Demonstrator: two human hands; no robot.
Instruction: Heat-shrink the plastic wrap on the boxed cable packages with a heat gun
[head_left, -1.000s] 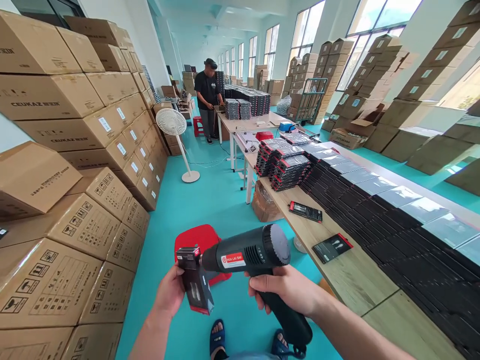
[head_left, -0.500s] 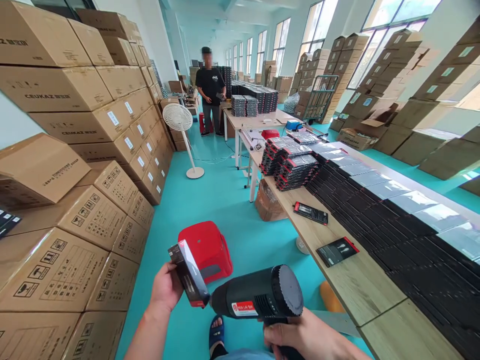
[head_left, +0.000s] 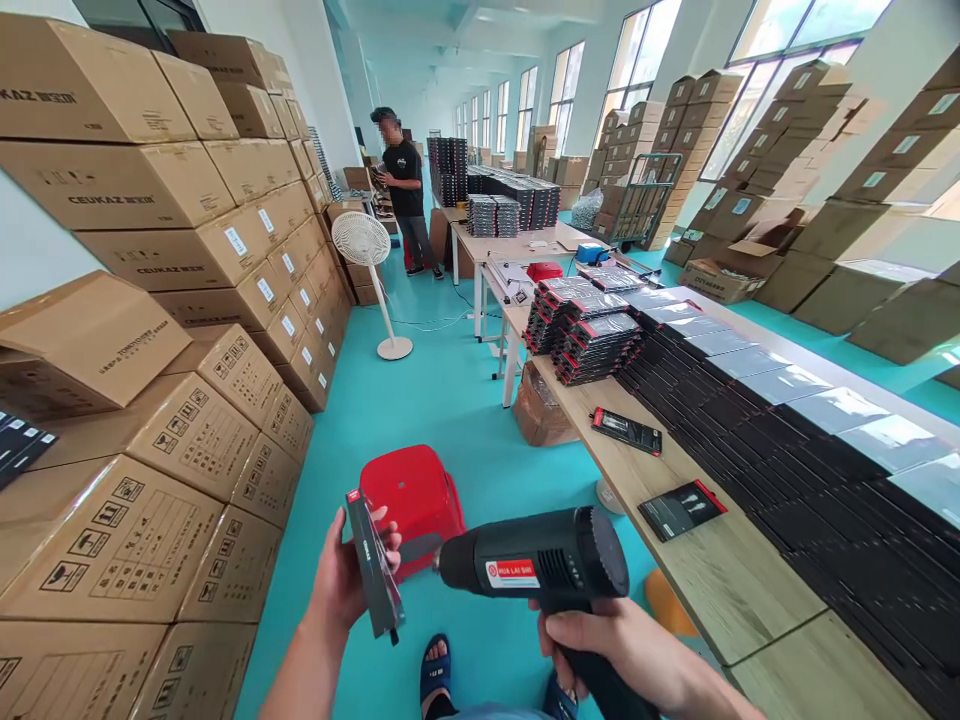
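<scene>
My left hand grips a slim black box with a red end, held on edge and tilted, its narrow side toward me. In my right hand is a black heat gun with a red and white label, my fingers wrapped round its handle. The nozzle points left at the box, with a small gap between them. Below and beyond both hands a red plastic stool stands on the floor. Two flat black packages, one near and one farther, lie on the wooden table to my right.
Along the table run long rows of black boxes and stacks of wrapped packs. Cartons line the left side. A white fan stands ahead. A person stands farther back by another table.
My left hand has turned the box so its narrow side shows. The heat gun has shifted slightly right and away from it. The person at the back has turned sideways.
</scene>
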